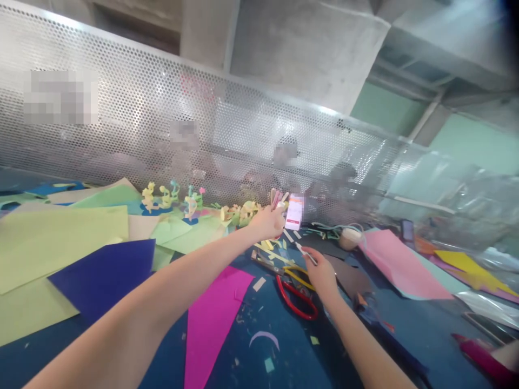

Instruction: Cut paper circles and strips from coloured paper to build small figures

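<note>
Left forearm (133, 308) nearest the lens, crossing from lower left to center. White pen-like tool (305, 252) just right of center, pinched in the right grip (323, 273), tip pointing up-left toward pale paper strips (288, 236). Left grip (270, 222) at center, beside a bundle of pinkish sticks (277, 199); finger closure blurred, cannot tell whether anything is held. Lit phone (293, 213) stands just right of it. Below: scissors (280, 272), handles red and yellow, one pair or two unclear. Magenta sheet (214, 324) lower center on the blue surface (292, 356); small paper figures (190, 208) left of center, further back.

Judgement: step in hand looks like picking out a small part, tool at the ready. Next move likely calls for a fine left pinch, clear of the phone.
</note>
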The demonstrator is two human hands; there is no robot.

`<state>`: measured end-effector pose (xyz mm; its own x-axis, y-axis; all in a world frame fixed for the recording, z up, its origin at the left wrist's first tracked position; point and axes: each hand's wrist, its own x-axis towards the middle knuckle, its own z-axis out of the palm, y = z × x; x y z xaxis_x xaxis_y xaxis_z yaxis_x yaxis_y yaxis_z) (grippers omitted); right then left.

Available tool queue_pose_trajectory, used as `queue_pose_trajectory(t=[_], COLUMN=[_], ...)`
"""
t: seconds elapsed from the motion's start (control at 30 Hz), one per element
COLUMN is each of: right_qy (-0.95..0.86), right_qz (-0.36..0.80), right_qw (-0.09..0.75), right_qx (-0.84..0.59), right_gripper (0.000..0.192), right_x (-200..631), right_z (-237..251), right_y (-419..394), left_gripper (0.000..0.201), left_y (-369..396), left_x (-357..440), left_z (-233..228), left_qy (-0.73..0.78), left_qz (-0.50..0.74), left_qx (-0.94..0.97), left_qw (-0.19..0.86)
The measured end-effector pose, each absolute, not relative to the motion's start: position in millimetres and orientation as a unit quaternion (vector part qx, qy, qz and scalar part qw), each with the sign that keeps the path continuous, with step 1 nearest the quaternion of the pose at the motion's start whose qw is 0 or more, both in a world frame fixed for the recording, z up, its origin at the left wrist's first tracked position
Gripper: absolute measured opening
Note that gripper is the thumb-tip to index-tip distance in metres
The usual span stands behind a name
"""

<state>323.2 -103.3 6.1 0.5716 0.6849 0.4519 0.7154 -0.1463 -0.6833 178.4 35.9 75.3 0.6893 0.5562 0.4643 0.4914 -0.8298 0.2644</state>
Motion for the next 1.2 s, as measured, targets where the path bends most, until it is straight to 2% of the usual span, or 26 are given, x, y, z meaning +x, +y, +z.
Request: queue_pose_trajectory(t=[0.3, 0.43, 0.6, 0.73, 0.93, 1.1, 1.2], right_qy=[-0.410, -0.386, -0.403, -0.441, -0.483, -0.480, -0.484], right_qz=[-0.054, -0.054, -0.028, 0.000, 0.109, 0.165, 0.181], right_qw=[0.529, 0.559, 0.576, 0.580, 0.577, 0.579, 0.572], right_qx=[-0.741, -0.732, -0.710, -0.685, -0.650, -0.638, -0.637], right_gripper=[0.038, 0.037, 0.035, 0.034, 0.036, 0.035, 0.032], right_x=[321.1, 318.4, 303.2, 287.7, 263.0, 250.9, 246.8], right_z=[4.4, 5.2, 9.3, 16.8, 25.5, 26.6, 29.5], right_y=[-100.9, -100.6, -101.5, -107.5, -115.6, -116.5, -118.5], left_gripper=[0.075, 0.055, 0.031, 0.011, 0.021, 0.017, 0.013], left_y=[54.3, 64.5, 60.4, 48.0, 32.5, 20.4, 17.1], left_x=[195.3, 158.9, 108.2, 90.8, 76.6, 66.4, 63.8], left_z=[66.3, 66.1, 59.0, 44.6, 35.5, 36.3, 34.9], left_qy=[0.314, 0.355, 0.283, 0.260, 0.227, 0.182, 0.174], left_qz=[0.250, 0.219, 0.091, 0.098, 0.171, 0.191, 0.199], left_qx=[0.910, 0.903, 0.945, 0.948, 0.932, 0.904, 0.896], left_qw=[0.102, 0.103, 0.139, 0.152, 0.227, 0.336, 0.357])
